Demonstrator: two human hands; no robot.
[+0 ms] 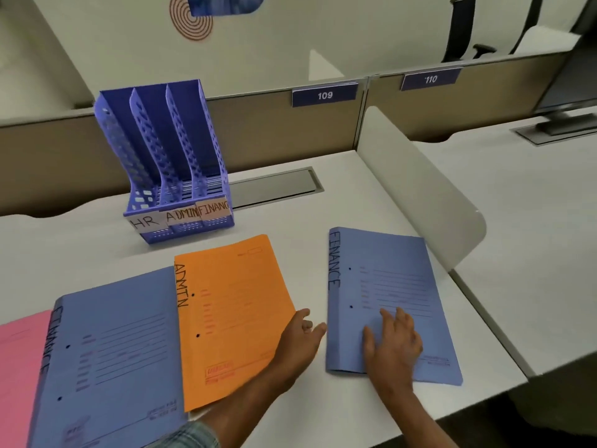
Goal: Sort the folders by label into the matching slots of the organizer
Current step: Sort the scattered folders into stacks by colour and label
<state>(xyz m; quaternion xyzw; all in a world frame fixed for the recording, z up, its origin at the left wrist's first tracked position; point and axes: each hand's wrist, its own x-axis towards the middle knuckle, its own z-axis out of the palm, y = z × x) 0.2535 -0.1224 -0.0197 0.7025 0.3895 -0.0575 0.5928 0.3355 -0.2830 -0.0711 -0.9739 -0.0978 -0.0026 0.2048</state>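
A person is working at a white desk [80, 247], and the camera is looking down at both hands. The right hand [392, 347] is lying flat with fingers spread on the lower half of a blue FINANCE folder [381, 273]. It is gripping nothing, and is probably pinning the folder so it can be slid or picked up.

The left hand [302, 334] is resting just to the left, across a narrow strip of bare desk. It is touching the lower right edge of an orange ADMIN folder [232, 312]. Its fingers are reaching out loosely and uncurled, holding nothing, likely steadying that folder or preparing to lift its edge.

Farther left of this hand, a second blue FINANCE folder [119, 350] is lying partly under the orange one. A pink folder [19, 367] is peeking out beyond it, with its label out of view.

Well beyond both hands, up and to the left, the purple organizer [168, 176] is standing upright. Its three slots are tagged HR, ADMIN and FINANCE, and all are appearing empty, so nothing is filed yet. The folders are lying label-up, so each can be read before sorting.
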